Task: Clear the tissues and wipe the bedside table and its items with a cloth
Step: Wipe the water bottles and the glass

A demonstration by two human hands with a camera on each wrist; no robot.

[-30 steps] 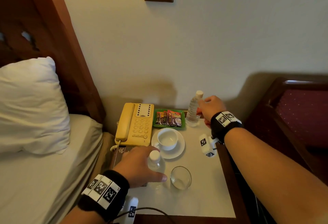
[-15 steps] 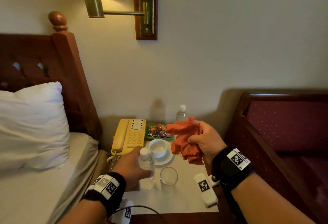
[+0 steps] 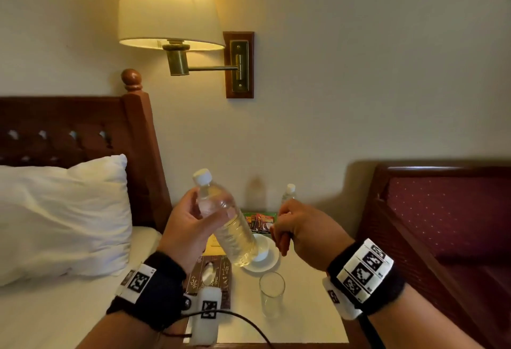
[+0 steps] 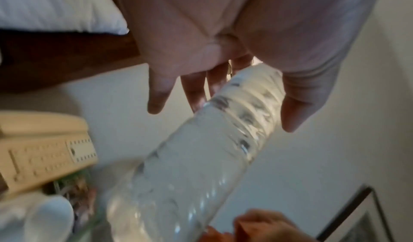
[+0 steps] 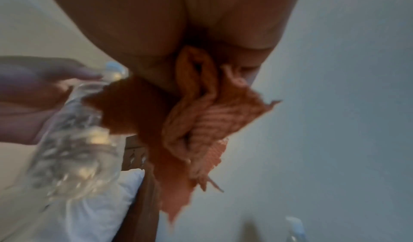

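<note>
My left hand (image 3: 193,218) grips a clear water bottle (image 3: 224,218) near its neck and holds it tilted above the bedside table (image 3: 307,318), white cap up and to the left. In the left wrist view the fingers curl round the bottle (image 4: 201,157). My right hand (image 3: 293,227) is just right of the bottle's lower end and clutches a bunched orange cloth (image 5: 201,122), which the head view almost hides. The cloth's edge touches the bottle (image 5: 73,140) in the right wrist view.
On the table stand a second water bottle (image 3: 289,194) at the back, a green tray of sachets (image 3: 260,220), a white cup on a saucer (image 3: 262,261), an empty glass (image 3: 272,293) and a brown tissue box (image 3: 213,276). Phone (image 4: 44,150), bed pillow (image 3: 60,218) left, chair (image 3: 448,224) right.
My left hand has lifted the bottle off the table and tilted it. My right hand took the orange cloth from the back of the table and brought it beside the bottle.
</note>
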